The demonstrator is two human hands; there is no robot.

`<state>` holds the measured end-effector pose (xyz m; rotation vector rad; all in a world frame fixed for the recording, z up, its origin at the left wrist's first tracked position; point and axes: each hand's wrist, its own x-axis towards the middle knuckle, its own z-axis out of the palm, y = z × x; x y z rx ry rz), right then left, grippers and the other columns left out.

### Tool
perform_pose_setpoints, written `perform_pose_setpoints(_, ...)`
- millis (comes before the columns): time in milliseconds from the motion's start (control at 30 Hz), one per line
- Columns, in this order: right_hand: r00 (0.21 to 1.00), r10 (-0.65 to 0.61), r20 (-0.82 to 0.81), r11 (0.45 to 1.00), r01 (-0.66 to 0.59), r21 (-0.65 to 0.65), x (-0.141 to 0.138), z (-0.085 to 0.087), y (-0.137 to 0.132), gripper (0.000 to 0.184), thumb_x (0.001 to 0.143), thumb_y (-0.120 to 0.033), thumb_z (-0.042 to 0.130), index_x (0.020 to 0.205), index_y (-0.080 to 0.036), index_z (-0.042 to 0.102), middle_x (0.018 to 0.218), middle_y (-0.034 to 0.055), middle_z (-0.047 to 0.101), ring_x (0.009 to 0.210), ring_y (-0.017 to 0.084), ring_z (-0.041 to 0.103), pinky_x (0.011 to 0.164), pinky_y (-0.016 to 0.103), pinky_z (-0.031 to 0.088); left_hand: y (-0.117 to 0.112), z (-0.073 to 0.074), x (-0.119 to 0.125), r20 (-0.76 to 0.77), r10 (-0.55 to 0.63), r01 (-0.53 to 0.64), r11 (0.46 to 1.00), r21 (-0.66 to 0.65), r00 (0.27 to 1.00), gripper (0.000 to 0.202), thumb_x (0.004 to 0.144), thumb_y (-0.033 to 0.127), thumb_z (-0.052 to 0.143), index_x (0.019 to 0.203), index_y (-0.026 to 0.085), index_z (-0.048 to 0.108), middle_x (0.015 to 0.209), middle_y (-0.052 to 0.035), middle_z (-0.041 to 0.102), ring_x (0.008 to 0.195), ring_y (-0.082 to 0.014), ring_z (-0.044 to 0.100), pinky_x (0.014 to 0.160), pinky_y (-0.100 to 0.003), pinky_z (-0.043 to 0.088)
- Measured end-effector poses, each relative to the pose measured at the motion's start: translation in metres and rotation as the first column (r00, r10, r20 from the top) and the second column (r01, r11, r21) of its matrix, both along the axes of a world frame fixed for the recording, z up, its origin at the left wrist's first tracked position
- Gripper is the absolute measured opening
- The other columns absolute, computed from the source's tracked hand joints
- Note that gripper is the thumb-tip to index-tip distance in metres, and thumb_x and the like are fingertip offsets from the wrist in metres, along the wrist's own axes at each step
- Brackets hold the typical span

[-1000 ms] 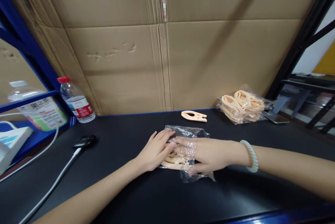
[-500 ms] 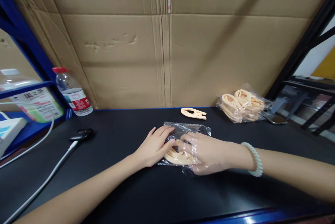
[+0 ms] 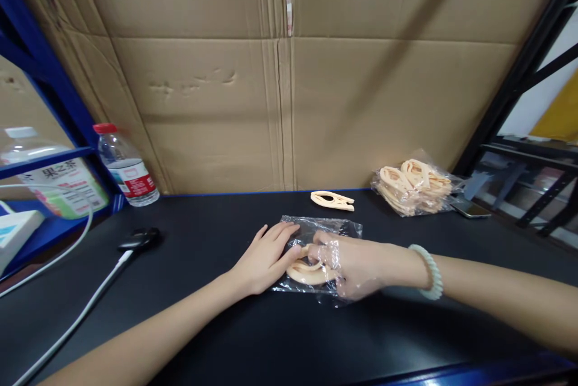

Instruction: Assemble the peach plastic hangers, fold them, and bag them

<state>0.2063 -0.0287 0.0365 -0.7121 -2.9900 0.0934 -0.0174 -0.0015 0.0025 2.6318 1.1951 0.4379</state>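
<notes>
A clear plastic bag [image 3: 335,227] lies on the black table [image 3: 217,326] with beige plastic clips [image 3: 303,272] inside it. My left hand [image 3: 264,256] rests flat on the bag's left end, fingers stretched out, holding it down. My right hand [image 3: 356,264], a pale bead bracelet on its wrist, is pushed inside the bag's open end with its fingers curled on the clips. One loose beige clip [image 3: 332,200] lies farther back on the table.
A filled bag of clips [image 3: 413,188] sits at the back right beside a phone [image 3: 470,209]. Cardboard sheets [image 3: 280,103] wall the back. A water bottle [image 3: 124,165] stands back left; a black device [image 3: 139,239] with a white cable lies left.
My right hand has slid deeper into the bag, pushing the clips leftward toward my left hand. The left hand has stayed pressed on the bag.
</notes>
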Motion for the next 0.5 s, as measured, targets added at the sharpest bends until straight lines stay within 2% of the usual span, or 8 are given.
perform_pose_setpoints(200, 0.996, -0.094, -0.009, 0.995, 0.094, -0.019, -0.003, -0.004, 0.0, 0.052, 0.067, -0.01, 0.059, 0.118, -0.011, 0.052, 0.105, 0.0138, 0.055, 0.092, 0.025, 0.045, 0.081, 0.038, 0.047, 0.001, -0.001, 0.001, 0.015, 0.006, -0.006, 1.0, 0.006, 1.0, 0.05, 0.099, 0.05, 0.027, 0.138, 0.022, 0.042, 0.145, -0.0103, 0.047, 0.136, -0.0269, 0.038, 0.113, -0.058, 0.021)
perform_pose_setpoints(333, 0.997, -0.08, 0.009, 0.996, 0.08, -0.026, -0.001, 0.0, 0.0, 0.041, 0.066, -0.01, 0.057, 0.107, -0.013, 0.057, 0.101, 0.0121, 0.054, 0.091, 0.026, 0.046, 0.078, 0.038, 0.047, 0.001, -0.001, 0.002, 0.017, 0.005, -0.005, 1.0, 0.007, 1.0, 0.05, 0.099, 0.05, 0.026, 0.138, 0.022, 0.042, 0.145, -0.0102, 0.047, 0.136, -0.0267, 0.038, 0.113, -0.058, 0.021)
perform_pose_setpoints(433, 0.991, -0.126, -0.04, 0.984, 0.12, -0.129, 0.002, 0.007, 0.002, 0.035, 0.066, -0.012, 0.057, 0.101, -0.014, 0.058, 0.107, 0.0113, 0.049, 0.082, 0.02, 0.049, 0.072, 0.033, 0.047, 0.0, -0.001, 0.002, 0.014, 0.013, -0.013, 1.0, -0.001, 1.0, 0.05, 0.099, 0.048, 0.027, 0.139, 0.022, 0.042, 0.145, -0.0104, 0.047, 0.136, -0.0272, 0.038, 0.113, -0.058, 0.022)
perform_pose_setpoints(500, 0.989, -0.124, -0.086, 0.977, 0.106, -0.186, 0.004, 0.014, 0.003, 0.031, 0.066, -0.01, 0.057, 0.097, -0.014, 0.058, 0.109, 0.0104, 0.048, 0.085, 0.019, 0.05, 0.076, 0.031, 0.047, 0.0, 0.0, 0.001, 0.021, 0.013, -0.013, 1.0, -0.005, 1.0, 0.05, 0.099, 0.048, 0.027, 0.139, 0.022, 0.042, 0.145, -0.0105, 0.047, 0.136, -0.0275, 0.039, 0.113, -0.059, 0.022)
